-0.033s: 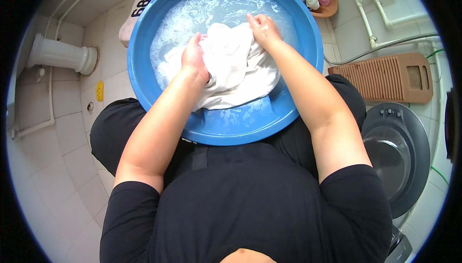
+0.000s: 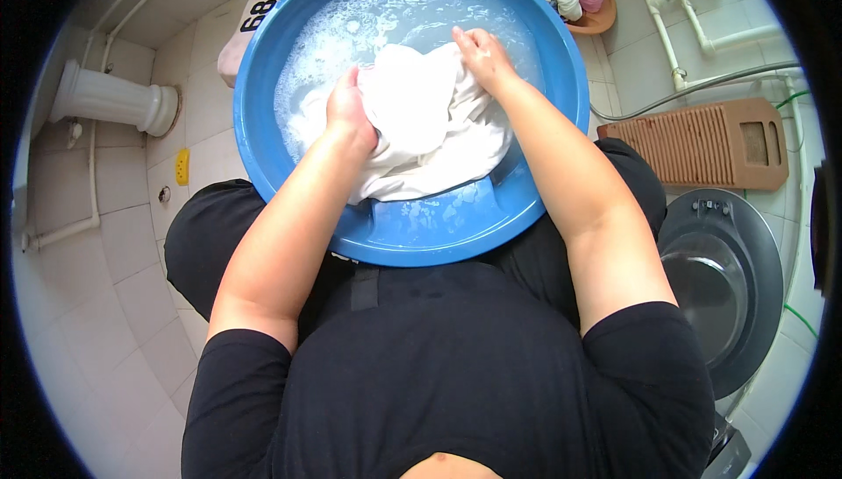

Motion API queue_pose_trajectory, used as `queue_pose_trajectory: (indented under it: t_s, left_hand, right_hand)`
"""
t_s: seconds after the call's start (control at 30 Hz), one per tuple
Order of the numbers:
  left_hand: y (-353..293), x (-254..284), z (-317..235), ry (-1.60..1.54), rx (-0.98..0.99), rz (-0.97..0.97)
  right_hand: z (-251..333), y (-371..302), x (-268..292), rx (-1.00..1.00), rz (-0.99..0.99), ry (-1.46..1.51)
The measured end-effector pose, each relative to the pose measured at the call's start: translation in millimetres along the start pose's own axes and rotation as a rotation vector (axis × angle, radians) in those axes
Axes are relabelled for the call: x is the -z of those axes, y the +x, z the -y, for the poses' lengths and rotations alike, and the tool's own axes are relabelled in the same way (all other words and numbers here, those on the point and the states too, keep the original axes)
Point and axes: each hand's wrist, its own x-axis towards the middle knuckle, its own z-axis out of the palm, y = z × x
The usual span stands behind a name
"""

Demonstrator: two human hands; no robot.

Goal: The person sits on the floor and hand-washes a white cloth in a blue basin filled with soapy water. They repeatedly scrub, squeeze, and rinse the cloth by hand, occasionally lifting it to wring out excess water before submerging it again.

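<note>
A wet white cloth (image 2: 412, 115), perhaps a garment, lies bunched in the big blue basin (image 2: 570, 102), partly raised above the soapy water (image 2: 395, 10). My left hand (image 2: 351, 110) holds its left side, thumb up, with the other fingers hidden under the fabric. On the far right side of the cloth my right hand (image 2: 485, 60) is closed in a pinch round its edge. Between my hands the fabric is stretched fairly smooth. Its nearer folds rest on the basin's molded ridged slope (image 2: 434, 216).
At the right lie a brown washboard (image 2: 693, 146) and a dark grey round-windowed lid or tub (image 2: 715, 295). Beyond the basin stands an orange-brown bowl (image 2: 598, 18) of clothes. Pale pipes (image 2: 680, 40) and a grey hose (image 2: 649, 109) run along the right. A white pedestal (image 2: 114, 102) stands left.
My left hand has shifted slightly down and left. My right hand has moved slightly right. The cloth between them is pulled a little smoother.
</note>
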Motion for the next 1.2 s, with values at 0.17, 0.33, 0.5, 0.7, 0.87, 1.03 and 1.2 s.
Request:
queue_pose_trajectory:
  t_s: [0.17, 0.33, 0.5, 0.7, 0.87, 1.03, 1.2]
  left_hand:
    - [3, 10, -7, 0.015, -0.101, -0.114]
    - [-4, 2, -4, -0.036, -0.140, 0.094]
    - [14, 25, -7, -0.168, -0.002, 0.318]
    - [9, 32, -2, -0.136, 0.234, 0.455]
    - [-28, -16, 11, 0.097, 0.003, 0.090]
    - [-8, 19, -7, 0.333, -0.010, 0.257]
    - [-3, 5, -16, 0.284, 0.128, 0.183]
  right_hand:
    - [-8, -9, 13, -0.166, 0.378, -0.197]
    - [12, -23, -20, 0.294, -0.113, 0.041]
    - [106, -89, -27, 0.839, 0.010, 0.208]
    - [121, -120, -22, 1.062, -0.138, 0.162]
    - [91, -82, -21, 0.483, -0.220, 0.125]
    - [130, -134, -17, 0.943, -0.031, 0.164]
    - [94, -80, -24, 0.734, -0.198, 0.076]
